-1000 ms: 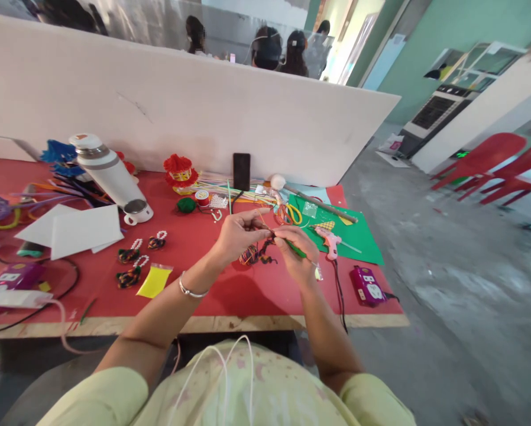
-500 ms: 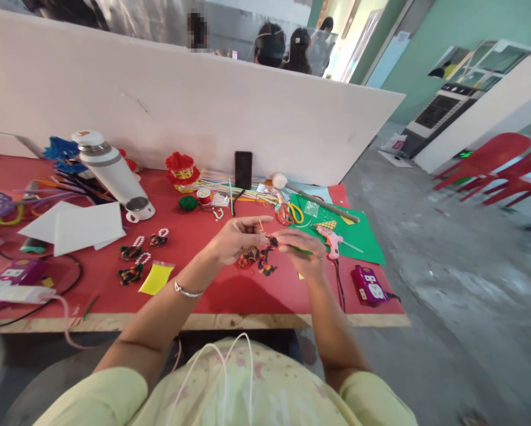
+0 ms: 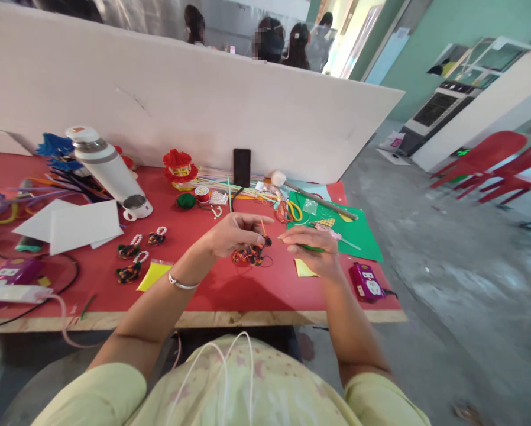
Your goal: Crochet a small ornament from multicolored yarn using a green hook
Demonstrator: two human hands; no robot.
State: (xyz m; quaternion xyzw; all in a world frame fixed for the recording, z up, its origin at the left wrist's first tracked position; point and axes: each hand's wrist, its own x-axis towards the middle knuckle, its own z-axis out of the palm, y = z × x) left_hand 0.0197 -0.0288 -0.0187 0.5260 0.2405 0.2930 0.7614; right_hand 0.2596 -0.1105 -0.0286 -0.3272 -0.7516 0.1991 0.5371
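My left hand (image 3: 235,235) pinches a small crocheted piece (image 3: 246,254) in dark, red and orange yarn, which hangs below the fingers. An orange strand of yarn (image 3: 262,225) runs up to the outstretched index finger. To the right, apart from the piece, my right hand (image 3: 317,244) is closed around a crochet hook (image 3: 313,248) with a green handle. Its thin tip points left toward the yarn. Several similar yarn pieces with white bead loops, one of them a dark piece (image 3: 129,272), lie left of my left forearm.
A white flask (image 3: 108,168) leans at the back left beside white cards (image 3: 86,225). Yellow-handled scissors (image 3: 295,210), a phone (image 3: 242,167) and a green sheet (image 3: 367,236) lie farther back. A purple power socket (image 3: 365,281) sits near the right edge. A white partition (image 3: 194,100) stands behind.
My right hand has drawn away to the right from the crocheted piece, opening a gap between the hands. It now covers most of the pink glue gun. The left hand keeps its pinch.
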